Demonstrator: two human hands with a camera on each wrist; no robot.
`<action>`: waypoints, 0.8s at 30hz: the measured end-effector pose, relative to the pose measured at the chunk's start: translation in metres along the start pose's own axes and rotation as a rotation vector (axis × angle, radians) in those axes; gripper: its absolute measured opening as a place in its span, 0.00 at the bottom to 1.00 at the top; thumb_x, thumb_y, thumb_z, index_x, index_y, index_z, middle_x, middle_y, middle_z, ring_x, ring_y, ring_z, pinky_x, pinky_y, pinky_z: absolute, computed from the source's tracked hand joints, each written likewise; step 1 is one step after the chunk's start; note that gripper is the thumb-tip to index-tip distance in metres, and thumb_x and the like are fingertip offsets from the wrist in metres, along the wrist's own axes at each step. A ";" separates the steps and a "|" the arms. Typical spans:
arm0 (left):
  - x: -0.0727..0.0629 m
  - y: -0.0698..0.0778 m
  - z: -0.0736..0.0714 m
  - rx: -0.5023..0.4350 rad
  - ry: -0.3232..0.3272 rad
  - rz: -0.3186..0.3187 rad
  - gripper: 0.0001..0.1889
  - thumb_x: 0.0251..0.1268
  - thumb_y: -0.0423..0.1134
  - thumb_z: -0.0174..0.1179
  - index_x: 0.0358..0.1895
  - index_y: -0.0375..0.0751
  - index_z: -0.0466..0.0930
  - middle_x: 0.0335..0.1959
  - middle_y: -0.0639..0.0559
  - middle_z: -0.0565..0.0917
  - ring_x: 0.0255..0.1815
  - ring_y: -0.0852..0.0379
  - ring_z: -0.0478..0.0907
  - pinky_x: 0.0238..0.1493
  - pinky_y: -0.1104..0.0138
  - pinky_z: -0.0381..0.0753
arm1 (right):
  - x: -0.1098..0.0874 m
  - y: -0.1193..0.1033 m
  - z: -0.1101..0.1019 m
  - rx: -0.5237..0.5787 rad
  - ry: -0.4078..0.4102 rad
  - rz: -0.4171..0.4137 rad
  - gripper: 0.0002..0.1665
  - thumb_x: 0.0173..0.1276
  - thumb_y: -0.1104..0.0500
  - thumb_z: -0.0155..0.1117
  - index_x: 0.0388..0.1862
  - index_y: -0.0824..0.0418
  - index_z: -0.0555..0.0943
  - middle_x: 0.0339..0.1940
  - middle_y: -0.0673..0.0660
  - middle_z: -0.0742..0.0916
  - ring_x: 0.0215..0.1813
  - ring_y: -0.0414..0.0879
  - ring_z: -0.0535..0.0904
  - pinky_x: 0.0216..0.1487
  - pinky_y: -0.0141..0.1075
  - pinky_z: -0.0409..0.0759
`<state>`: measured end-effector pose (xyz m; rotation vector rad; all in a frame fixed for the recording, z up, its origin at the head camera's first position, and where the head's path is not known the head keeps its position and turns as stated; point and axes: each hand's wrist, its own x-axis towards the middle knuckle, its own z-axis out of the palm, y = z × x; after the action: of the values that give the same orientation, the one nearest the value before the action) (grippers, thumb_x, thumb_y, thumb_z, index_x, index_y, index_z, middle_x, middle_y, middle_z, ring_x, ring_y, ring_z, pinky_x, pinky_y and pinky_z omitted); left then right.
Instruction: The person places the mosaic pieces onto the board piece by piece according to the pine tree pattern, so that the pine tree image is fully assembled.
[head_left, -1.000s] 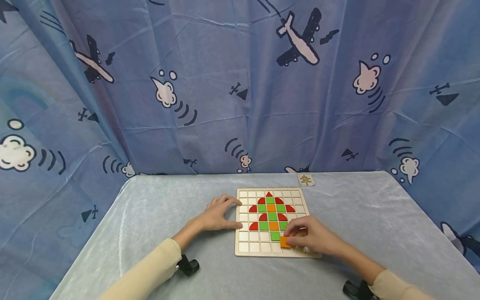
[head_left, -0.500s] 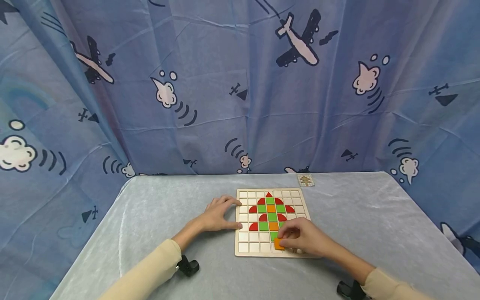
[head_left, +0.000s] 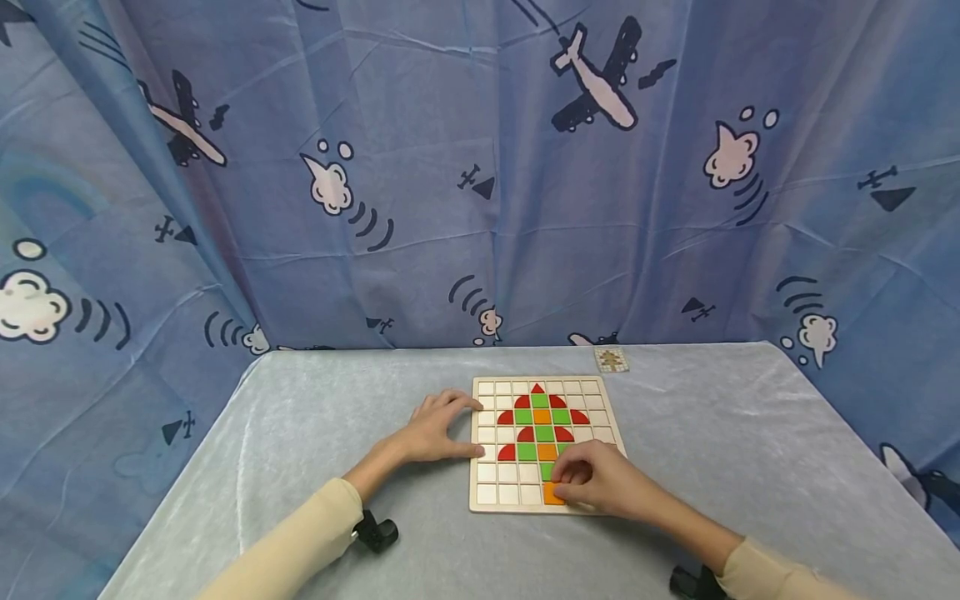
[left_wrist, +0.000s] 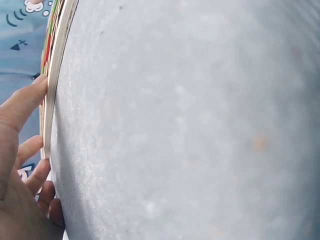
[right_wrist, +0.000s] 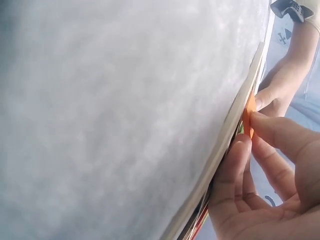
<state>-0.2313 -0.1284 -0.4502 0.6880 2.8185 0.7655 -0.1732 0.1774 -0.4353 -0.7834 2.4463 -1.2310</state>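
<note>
A square wooden grid board (head_left: 497, 495) lies flat on the table, with red, green and orange pieces forming a tree shape in its cells. My right hand (head_left: 606, 482) pinches an orange square tile (head_left: 552, 493) at the bottom row, below a green square (head_left: 547, 472). In the right wrist view the orange tile (right_wrist: 248, 114) is tilted against the board's near edge, between thumb and fingers. My left hand (head_left: 433, 429) rests on the board's left edge with fingers and thumb spread. The left wrist view shows the fingers (left_wrist: 31, 95) touching that edge. My right hand hides the board's lower right cells.
A small patterned card (head_left: 611, 360) with a tree picture lies near the table's back edge. Pale grey cloth covers the table (head_left: 337, 542). Behind it hangs a blue printed curtain (head_left: 420, 183). A black wrist camera (head_left: 375, 532) sits on my left wrist.
My right hand has moved left and slightly down with the orange tile, from the right of the green square to the bottom row under it. My left hand stays in place.
</note>
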 end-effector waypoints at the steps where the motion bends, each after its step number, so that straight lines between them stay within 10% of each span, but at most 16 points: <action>1: 0.000 0.000 0.000 0.001 0.000 0.000 0.36 0.53 0.61 0.70 0.66 0.57 0.72 0.69 0.52 0.68 0.65 0.46 0.64 0.66 0.45 0.63 | 0.000 0.000 0.001 -0.007 0.000 0.001 0.06 0.59 0.60 0.74 0.34 0.59 0.85 0.26 0.50 0.84 0.28 0.34 0.76 0.31 0.27 0.76; 24: 0.001 0.000 0.002 0.003 -0.002 0.005 0.36 0.52 0.62 0.70 0.66 0.59 0.72 0.70 0.52 0.68 0.66 0.46 0.64 0.66 0.45 0.63 | -0.001 0.002 -0.002 0.009 -0.013 0.005 0.06 0.59 0.58 0.75 0.32 0.59 0.86 0.26 0.50 0.85 0.27 0.34 0.76 0.30 0.27 0.76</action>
<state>-0.2316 -0.1272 -0.4515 0.6955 2.8184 0.7605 -0.1738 0.1804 -0.4355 -0.7797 2.4286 -1.2306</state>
